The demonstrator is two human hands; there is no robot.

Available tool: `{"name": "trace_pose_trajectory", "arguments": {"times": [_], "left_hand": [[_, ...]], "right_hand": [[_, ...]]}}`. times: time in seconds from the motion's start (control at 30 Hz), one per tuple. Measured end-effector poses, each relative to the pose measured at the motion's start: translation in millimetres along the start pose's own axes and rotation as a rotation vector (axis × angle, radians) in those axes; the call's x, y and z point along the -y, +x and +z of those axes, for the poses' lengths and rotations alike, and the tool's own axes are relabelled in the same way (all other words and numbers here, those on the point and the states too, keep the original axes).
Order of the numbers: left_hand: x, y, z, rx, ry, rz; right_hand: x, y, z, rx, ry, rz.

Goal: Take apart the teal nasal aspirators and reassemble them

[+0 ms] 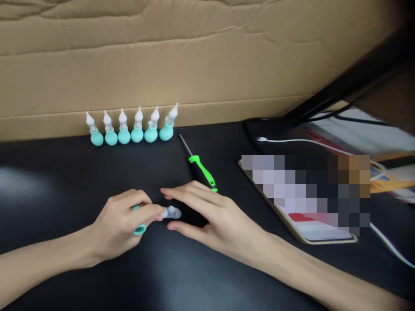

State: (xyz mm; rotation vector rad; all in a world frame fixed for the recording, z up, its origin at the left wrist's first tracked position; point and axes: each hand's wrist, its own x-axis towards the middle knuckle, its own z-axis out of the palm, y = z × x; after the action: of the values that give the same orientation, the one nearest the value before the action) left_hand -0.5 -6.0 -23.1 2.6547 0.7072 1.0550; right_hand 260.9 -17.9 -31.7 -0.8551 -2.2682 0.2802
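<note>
while the left hand (pixel 125 216) pinches a translucent nozzle (pixel 172 212), half-hiding a teal piece (pixel 139 229), the right hand (pixel 217 211) gapes.

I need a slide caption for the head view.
Left hand holding a teal piece and a translucent piece, right hand open beside them, six teal bulbs lined up behind.

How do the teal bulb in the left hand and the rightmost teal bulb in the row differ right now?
The held bulb shows an open, bare mouth; the rightmost bulb has a white-tipped nozzle fitted. The held bulb is partly covered by the left hand; the rightmost bulb sits uncovered on the black table. Both are teal.
</note>
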Motion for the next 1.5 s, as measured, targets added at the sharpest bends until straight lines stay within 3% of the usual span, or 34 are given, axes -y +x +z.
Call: {"name": "trace_pose_trajectory", "arguments": {"times": [0.8,1.0,1.2,1.5], "left_hand": [[-0.5,-2.3,2.2,0.131,0.095,-0.027],[0.4,-1.5,3.1,0.085,0.109,-0.059],[0.5,-2.7,3.0,0.118,0.115,-0.052],[1.4,-5.0,5.3,0.119,0.13,-0.056]], "right_hand": [[0.1,0.3,4.9,-0.004,0.077,-0.058],[-3.2,0.1,6.8,-0.09,0.053,-0.016],[-0.1,0.3,5.6,-0.031,0.085,-0.036],[-3.1,2.2,5.4,-0.077,0.048,-0.068]]}}
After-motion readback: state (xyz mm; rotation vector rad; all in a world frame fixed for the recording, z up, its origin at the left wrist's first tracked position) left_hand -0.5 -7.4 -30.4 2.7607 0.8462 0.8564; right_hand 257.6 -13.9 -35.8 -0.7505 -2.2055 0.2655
